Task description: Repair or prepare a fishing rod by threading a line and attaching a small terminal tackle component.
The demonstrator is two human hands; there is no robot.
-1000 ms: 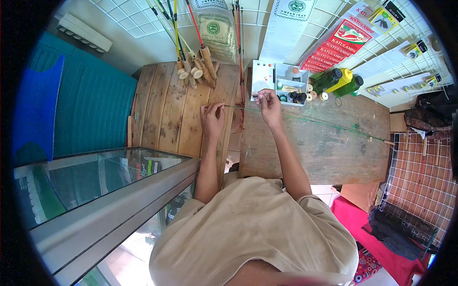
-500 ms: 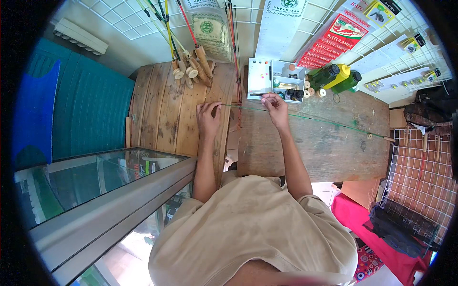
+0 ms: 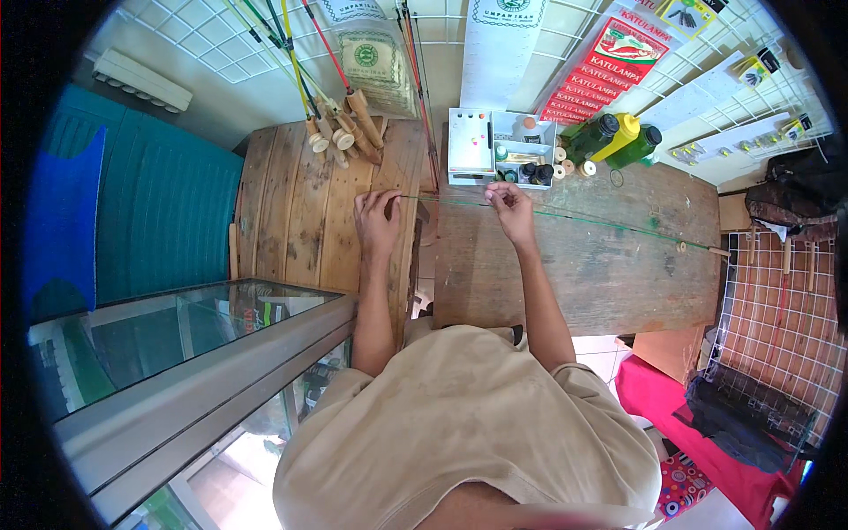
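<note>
A thin green rod [image 3: 601,223] lies crosswise over the weathered tabletop [image 3: 574,287], a small handle at its right end. My left hand [image 3: 378,221] pinches its thin left end over the plank surface [image 3: 291,221]. My right hand [image 3: 511,210] is closed beside the rod, thumb and fingertips together; what is between them is too small to make out. Just beyond it stands a white divided box [image 3: 470,168] holding small jars and dark-capped bottles. Wooden spools [image 3: 586,168] sit at its right.
Cork-handled rods [image 3: 343,137] stand at the back left. Tall bottles [image 3: 601,132] stand behind the spools. Wire grids [image 3: 777,344] with hung packets line the wall and right side. A glass cabinet [image 3: 203,353] borders my left, beside a teal surface [image 3: 150,194].
My right hand has come down slightly from near the box toward the rod. My left hand still pinches the rod's end. The view has shifted a little.
</note>
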